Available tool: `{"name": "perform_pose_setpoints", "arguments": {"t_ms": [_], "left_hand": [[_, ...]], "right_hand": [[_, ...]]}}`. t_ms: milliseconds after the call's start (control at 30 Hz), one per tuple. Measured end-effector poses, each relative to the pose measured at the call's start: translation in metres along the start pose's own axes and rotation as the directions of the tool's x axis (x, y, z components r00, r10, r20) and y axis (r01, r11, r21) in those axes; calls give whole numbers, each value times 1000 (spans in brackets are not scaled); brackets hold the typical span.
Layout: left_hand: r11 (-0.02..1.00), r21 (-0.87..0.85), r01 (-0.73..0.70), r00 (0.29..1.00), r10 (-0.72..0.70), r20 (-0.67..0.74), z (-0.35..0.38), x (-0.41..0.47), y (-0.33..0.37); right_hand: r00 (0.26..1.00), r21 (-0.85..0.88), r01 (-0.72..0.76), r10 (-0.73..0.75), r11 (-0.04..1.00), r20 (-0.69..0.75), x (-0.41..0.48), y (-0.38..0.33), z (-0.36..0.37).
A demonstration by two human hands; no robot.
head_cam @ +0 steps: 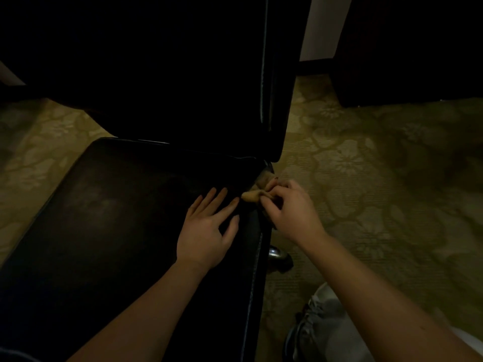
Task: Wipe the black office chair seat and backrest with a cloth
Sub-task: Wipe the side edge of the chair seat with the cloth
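The black chair seat (117, 218) fills the lower left, and its dark backrest (183, 74) rises behind it. My left hand (209, 231) lies flat on the seat near its right edge, fingers spread. Just to its right, my right hand (290, 207) pinches a small tan cloth (252, 195) at the seat's right rear corner, by the gap under the backrest. Most of the cloth is bunched and partly hidden by my fingers.
Patterned green-beige carpet (379, 178) surrounds the chair. A chrome chair base part (277, 253) shows below the seat's right edge. My grey shoe (318, 327) is at the bottom right. Dark furniture (418, 48) stands at the upper right.
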State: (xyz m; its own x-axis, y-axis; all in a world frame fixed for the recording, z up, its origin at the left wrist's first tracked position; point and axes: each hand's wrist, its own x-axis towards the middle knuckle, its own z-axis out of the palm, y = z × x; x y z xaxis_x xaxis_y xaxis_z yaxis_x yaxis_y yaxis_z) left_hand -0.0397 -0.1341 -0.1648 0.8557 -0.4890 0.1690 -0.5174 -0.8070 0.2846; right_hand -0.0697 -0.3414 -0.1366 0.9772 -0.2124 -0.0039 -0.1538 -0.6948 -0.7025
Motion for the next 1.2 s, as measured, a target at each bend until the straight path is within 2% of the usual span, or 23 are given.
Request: {"name": "perform_pose_setpoints", "arguments": {"t_ms": [233, 600, 700, 900, 1200], "left_hand": [[1000, -18, -13, 999, 13, -29, 1, 0, -1], [999, 30, 33, 999, -33, -8, 3, 5, 1], [999, 35, 30, 1000, -29, -4, 2, 5, 2], [1000, 13, 25, 999, -25, -22, 1, 5, 3], [999, 19, 39, 999, -38, -21, 3, 6, 1]], "right_hand": [[991, 55, -13, 21, 998, -135, 16, 1, 0], [998, 75, 24, -20, 997, -52, 5, 1, 4], [998, 100, -5, 11, 995, -56, 8, 0, 3], [975, 165, -115, 143, 979, -169, 20, 1, 4], [1000, -31, -8, 8, 999, 5, 0, -4, 0]]}}
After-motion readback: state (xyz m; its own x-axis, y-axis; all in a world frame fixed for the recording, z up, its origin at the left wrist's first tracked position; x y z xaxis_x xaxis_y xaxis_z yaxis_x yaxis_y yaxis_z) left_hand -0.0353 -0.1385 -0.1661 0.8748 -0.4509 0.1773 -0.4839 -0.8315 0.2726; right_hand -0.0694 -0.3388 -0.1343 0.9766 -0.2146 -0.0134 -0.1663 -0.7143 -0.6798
